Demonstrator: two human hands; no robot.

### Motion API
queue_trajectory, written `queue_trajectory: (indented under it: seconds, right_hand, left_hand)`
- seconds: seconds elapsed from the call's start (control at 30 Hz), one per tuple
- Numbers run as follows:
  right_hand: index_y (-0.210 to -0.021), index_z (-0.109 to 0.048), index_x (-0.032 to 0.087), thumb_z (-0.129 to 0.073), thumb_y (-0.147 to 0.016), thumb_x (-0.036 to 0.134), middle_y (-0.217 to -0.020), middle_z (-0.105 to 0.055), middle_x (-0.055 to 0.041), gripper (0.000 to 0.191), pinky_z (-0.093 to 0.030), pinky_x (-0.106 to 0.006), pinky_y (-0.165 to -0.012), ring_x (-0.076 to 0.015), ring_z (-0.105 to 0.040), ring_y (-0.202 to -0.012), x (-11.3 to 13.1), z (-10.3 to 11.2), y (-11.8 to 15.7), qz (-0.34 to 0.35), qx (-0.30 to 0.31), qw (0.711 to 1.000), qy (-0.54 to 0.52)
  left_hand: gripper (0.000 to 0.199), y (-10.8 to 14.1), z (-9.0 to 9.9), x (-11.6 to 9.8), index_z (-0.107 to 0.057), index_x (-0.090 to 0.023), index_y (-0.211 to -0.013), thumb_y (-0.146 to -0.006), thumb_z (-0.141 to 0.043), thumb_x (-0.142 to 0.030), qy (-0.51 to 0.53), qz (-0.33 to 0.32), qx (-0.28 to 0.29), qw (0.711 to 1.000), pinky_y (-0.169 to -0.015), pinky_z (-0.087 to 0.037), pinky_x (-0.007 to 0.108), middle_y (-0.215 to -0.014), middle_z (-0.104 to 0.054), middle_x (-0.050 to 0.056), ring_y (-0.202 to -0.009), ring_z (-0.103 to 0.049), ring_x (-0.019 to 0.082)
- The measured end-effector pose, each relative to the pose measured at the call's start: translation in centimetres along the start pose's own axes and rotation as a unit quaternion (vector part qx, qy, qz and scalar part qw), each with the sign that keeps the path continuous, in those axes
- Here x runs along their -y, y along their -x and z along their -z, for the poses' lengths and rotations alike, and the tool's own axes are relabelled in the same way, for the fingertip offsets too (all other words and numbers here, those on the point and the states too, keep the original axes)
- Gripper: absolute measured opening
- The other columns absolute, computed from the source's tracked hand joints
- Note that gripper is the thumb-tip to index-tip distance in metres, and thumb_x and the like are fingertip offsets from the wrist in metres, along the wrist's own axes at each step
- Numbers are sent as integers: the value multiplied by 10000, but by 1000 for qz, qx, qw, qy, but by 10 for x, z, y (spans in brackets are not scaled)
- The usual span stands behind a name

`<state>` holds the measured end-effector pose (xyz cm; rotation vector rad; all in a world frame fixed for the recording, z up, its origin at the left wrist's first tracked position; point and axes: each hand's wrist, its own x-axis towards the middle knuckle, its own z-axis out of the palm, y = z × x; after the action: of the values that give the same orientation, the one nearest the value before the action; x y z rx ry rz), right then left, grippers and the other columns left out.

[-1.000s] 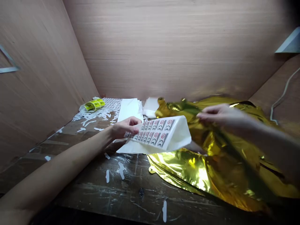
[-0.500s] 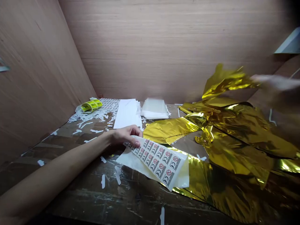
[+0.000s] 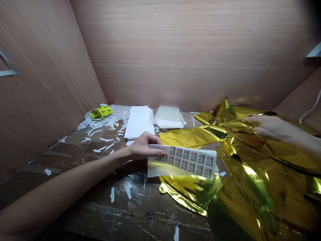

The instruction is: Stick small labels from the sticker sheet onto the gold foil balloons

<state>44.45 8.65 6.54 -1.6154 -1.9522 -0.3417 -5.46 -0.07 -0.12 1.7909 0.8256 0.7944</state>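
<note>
Pinching the left edge of a white sticker sheet (image 3: 183,161) between thumb and fingers of the left hand (image 3: 146,146), holding it just above the gold foil (image 3: 250,194); leaving scrap-flecked worktop (image 3: 87,209) open below the forearm, with a white paper stack (image 3: 138,122) and clear plastic sleeves (image 3: 168,117) just behind; laying the unclenched right hand (image 3: 273,129) on crumpled foil, beneath a wood-panel wall (image 3: 190,53).

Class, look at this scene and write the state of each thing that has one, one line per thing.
Left hand: gripping the sticker sheet
Sticker sheet: lifted above the table
Right hand: open, on the foil
Gold foil: crumpled, spread out
White paper: stacked
Clear plastic sheets: stacked
Yellow labels: curled
White scraps: scattered
</note>
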Motion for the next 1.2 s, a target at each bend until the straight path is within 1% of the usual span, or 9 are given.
queue_trajectory:
  seconds: [0.07, 0.13, 0.23, 0.3, 0.37, 0.5, 0.77, 1.0, 1.2]
  right_hand:
    - [-1018, -811, 90, -695, -815, 129, -1079, -754, -185, 237, -453, -322, -797, -196, -720, -966, 36, 7, 6, 27, 23, 999, -6]
    - [-1148, -771, 115, -637, -918, 290, -1137, -737, -187, 318, -476, -388, -852, -232, -709, -1002, 89, 8, 25, 76, 16, 996, -33]
    - [-1199, -715, 168, -607, -973, 321, -1176, -729, -109, 293, -519, -375, -936, -211, -682, -1060, 177, -5, 66, 236, 72, 957, -153]
    - [-1202, -689, 162, -641, -962, 338, -1126, -735, -93, 302, -532, -379, -914, -220, -663, -1063, 219, -21, 90, 308, 86, 930, -182]
    - [-1067, -710, 168, -584, -997, 270, -956, -743, -60, 177, -528, -317, -764, -173, -665, -853, 238, -36, 106, 318, 67, 924, -201]
    - [-979, -699, 172, -556, -1005, 194, -880, -732, -45, 147, -481, -306, -765, -153, -644, -792, 235, -47, 117, 324, 12, 925, -197]
    - [-1045, -669, 159, -620, -959, 129, -949, -752, -42, 103, -471, -299, -804, -147, -664, -827, 240, -43, 128, 327, -21, 923, -205]
    - [-973, -637, 158, -630, -956, 115, -828, -724, -6, 46, -469, -255, -713, -112, -623, -705, 246, -50, 131, 282, -56, 924, -254]
    - [-895, -605, 140, -594, -965, 113, -754, -676, -23, 76, -438, -300, -695, -141, -582, -656, 244, -60, 133, 284, -66, 933, -211]
  left_hand:
    - [231, 2, -9, -4, -771, -141, -756, -721, -828, -363, -40, -11, -38, 998, -513, -465, 239, -701, -727, 74, -584, -624, 146]
    - [204, 4, -19, -9, -777, -149, -770, -752, -794, -352, -87, -27, -78, 993, -525, -474, 252, -720, -737, 75, -599, -635, 157]
    - [163, 9, -33, -13, -776, -164, -745, -787, -746, -319, -177, -66, -141, 972, -506, -449, 268, -635, -700, 49, -550, -605, 156]
    - [134, 13, -41, -13, -778, -181, -749, -806, -716, -284, -242, -109, -180, 947, -523, -454, 286, -597, -683, 37, -524, -596, 157]
    - [113, 17, -47, -14, -796, -209, -833, -810, -722, -292, -302, -158, -193, 920, -629, -505, 327, -719, -751, 61, -626, -672, 194]
    - [338, 25, -55, -15, -790, -299, -1064, -752, -816, -425, -363, -188, -155, 899, -852, -493, 412, -1078, -786, 88, -953, -736, 294]
    - [116, 26, -63, -9, -795, -294, -976, -888, -719, -304, -324, -167, -163, 917, -809, -440, 378, -957, -809, 38, -863, -752, 254]
    - [99, 21, -60, -8, -723, -167, -848, -921, -666, -202, -436, -301, -193, 826, -627, -421, 296, -725, -756, 22, -617, -667, 152]
    - [174, 18, -62, -5, -669, -155, -800, -955, -616, -211, -476, -307, -179, 805, -622, -434, 301, -666, -697, 21, -585, -611, 150]
